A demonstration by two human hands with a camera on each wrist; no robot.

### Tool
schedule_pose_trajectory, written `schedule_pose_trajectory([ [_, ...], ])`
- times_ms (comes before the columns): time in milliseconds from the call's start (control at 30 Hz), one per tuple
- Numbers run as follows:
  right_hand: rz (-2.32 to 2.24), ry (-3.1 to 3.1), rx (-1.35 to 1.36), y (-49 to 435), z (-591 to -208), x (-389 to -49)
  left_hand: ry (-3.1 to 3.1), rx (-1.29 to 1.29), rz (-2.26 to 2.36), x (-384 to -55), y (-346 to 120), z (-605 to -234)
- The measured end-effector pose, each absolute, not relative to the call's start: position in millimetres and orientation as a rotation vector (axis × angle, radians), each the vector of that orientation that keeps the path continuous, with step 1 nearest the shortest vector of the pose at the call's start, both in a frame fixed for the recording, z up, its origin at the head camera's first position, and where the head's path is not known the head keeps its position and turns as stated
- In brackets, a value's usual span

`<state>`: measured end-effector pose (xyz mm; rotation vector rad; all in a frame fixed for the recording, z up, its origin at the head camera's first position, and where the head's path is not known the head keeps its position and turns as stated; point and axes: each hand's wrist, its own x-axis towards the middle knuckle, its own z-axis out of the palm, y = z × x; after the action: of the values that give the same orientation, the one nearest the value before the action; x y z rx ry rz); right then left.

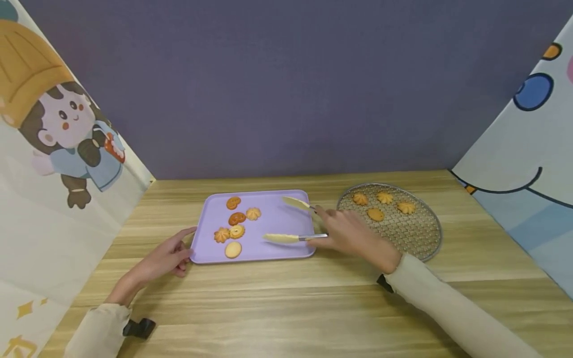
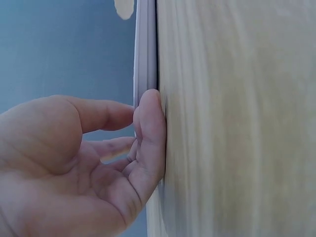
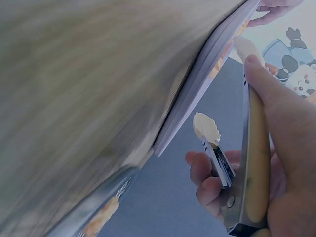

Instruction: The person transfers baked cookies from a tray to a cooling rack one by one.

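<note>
My left hand point(image 1: 163, 259) grips the left rim of a purple tray point(image 1: 277, 219), its thumb and fingers at the edge in the left wrist view. Several cookies lie on the tray's left half, among them a pale round cookie point(image 1: 233, 249), a dark pretzel-shaped cookie point(image 1: 237, 219) and a flower-shaped cookie point(image 1: 253, 214). My right hand point(image 1: 351, 233) holds metal tongs point(image 1: 282, 238) with cream tips. The tongs are spread wide above the tray's right side, with nothing between the tips. Tan panels line the tongs' handle point(image 3: 256, 158) in the right wrist view.
To the right lies an oval rack point(image 1: 412, 241) of woven mesh with a metal rim. It bears several cookies, such as a flower-shaped one point(image 1: 406, 207) and an oval one point(image 1: 375, 214). Behind the wooden table point(image 1: 268, 308) stands a dark panel point(image 1: 286, 89); printed sheets flank both sides.
</note>
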<state>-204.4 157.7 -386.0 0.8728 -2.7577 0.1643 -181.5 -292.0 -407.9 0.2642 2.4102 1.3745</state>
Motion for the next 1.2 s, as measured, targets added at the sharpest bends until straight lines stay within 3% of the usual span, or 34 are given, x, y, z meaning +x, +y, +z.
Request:
schedule_pose_trajectory([
  [700, 0.304, -2.824, 0.968, 102.7, -382.8, -234.7, 2.457, 0.269, 1.371, -179.6, -288.8, -409.9],
  [1200, 0.35, -2.826, 0.969, 98.8, -378.4, -249.1, 2.441, 0.275, 1.381, -179.0, -288.0, -407.0],
])
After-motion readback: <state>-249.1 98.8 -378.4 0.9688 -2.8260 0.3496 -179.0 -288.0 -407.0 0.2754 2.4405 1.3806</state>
